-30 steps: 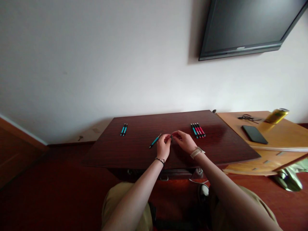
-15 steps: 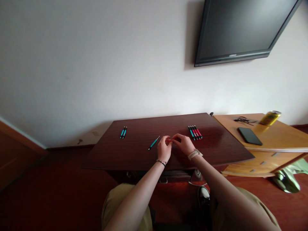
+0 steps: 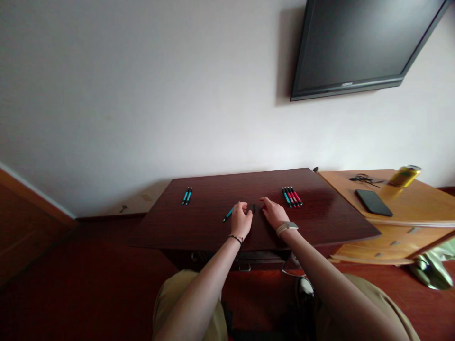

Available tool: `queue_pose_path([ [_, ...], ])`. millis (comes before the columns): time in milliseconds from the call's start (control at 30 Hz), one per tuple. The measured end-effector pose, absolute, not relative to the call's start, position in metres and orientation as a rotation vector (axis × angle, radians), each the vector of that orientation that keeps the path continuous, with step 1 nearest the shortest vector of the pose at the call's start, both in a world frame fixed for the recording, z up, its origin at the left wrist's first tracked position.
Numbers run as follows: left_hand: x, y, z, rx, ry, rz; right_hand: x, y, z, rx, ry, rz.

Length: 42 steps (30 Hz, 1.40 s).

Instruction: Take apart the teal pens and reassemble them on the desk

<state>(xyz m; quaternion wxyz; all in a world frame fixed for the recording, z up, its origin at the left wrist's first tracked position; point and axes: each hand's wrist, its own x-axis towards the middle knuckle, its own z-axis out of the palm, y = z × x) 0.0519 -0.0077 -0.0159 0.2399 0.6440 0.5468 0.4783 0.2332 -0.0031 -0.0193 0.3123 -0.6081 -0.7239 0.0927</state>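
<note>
My left hand (image 3: 241, 221) hovers over or rests on the dark table, its fingers loosely bent and the thumb apart, with nothing visible between them. Beside its fingers lies a teal pen (image 3: 228, 216), whose upper end is partly hidden by the hand. A small dark piece (image 3: 253, 208), too small to name, lies in the gap between my hands. On the other side of it my right hand (image 3: 273, 214) is palm down with loosely extended fingers and holds nothing I can see.
Two teal pens (image 3: 187, 195) lie at the table's left. A row of several teal and red pens (image 3: 291, 197) lies at the right. The wooden cabinet (image 3: 341, 208) alongside carries a black phone (image 3: 373, 202), a dark cable (image 3: 366, 179) and a yellow can (image 3: 405, 176).
My hands were pinched together at the fingertips and have now moved apart. The small dark piece shows between them. The left hand covers more of the nearby pen.
</note>
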Motion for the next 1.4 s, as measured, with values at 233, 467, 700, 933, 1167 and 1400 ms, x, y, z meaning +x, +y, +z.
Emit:
queue_pose_path([
  [233, 0.031, -0.001, -0.014, 1.699, 1.482, 1.36, 0.232, 0.01, -0.035, -1.564, -1.746, 0.376],
  [467, 0.013, 0.0, -0.012, 1.69, 1.489, 1.395, 0.226, 0.014, -0.036, -1.604, -1.684, 0.378],
  [700, -0.009, 0.006, -0.007, 1.676, 1.523, 1.414, 0.228, 0.009, -0.034, -1.588, -1.673, 0.433],
  [933, -0.031, 0.009, -0.011, 1.934, 1.734, 1.154, 0.251, -0.004, -0.029, -1.569, -1.791, 0.376],
  [1167, -0.038, 0.009, -0.008, 2.079, 1.868, 0.957, 0.265, -0.026, -0.013, -1.446, -1.765, 0.333],
  [1400, -0.023, 0.014, 0.01, 2.254, 2.017, 0.775, 0.27, -0.038, -0.006, -1.464, -1.791, 0.238],
])
